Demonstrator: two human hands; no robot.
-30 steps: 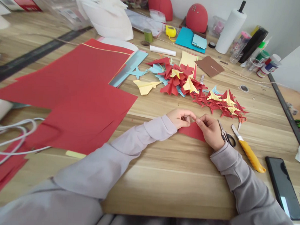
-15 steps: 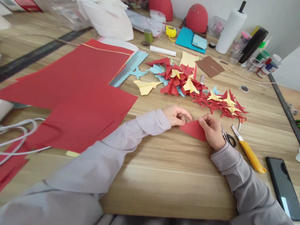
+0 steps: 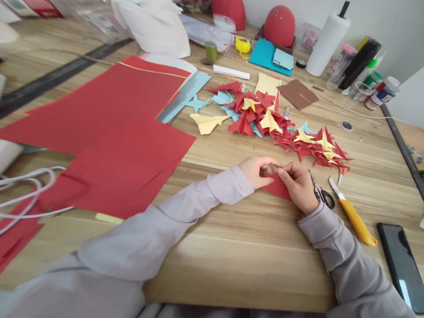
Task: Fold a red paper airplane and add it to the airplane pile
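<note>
A small piece of red paper (image 3: 278, 188) lies between my hands, low over the wooden table. My right hand (image 3: 300, 185) pinches its upper edge between thumb and fingers. Curled round the paper's left side, my left hand (image 3: 259, 172) has its fingertips at the same upper edge, close to the right thumb. Part of the paper is hidden behind the left thumb. Just beyond the hands lies a heap of folded paper shapes (image 3: 247, 114), mostly red with some yellow and light blue ones.
Large red sheets (image 3: 127, 169) cover the left side. Right of my right hand are black-handled scissors (image 3: 326, 197), a yellow utility knife (image 3: 358, 222) and a phone (image 3: 400, 265). White cables (image 3: 38, 179) lie at far left; bottles (image 3: 381, 93) stand at back right.
My left hand has moved right along the paper, up to the right hand's fingertips, and now covers more of it. The right hand has stayed nearly in place, still pinching the paper.
</note>
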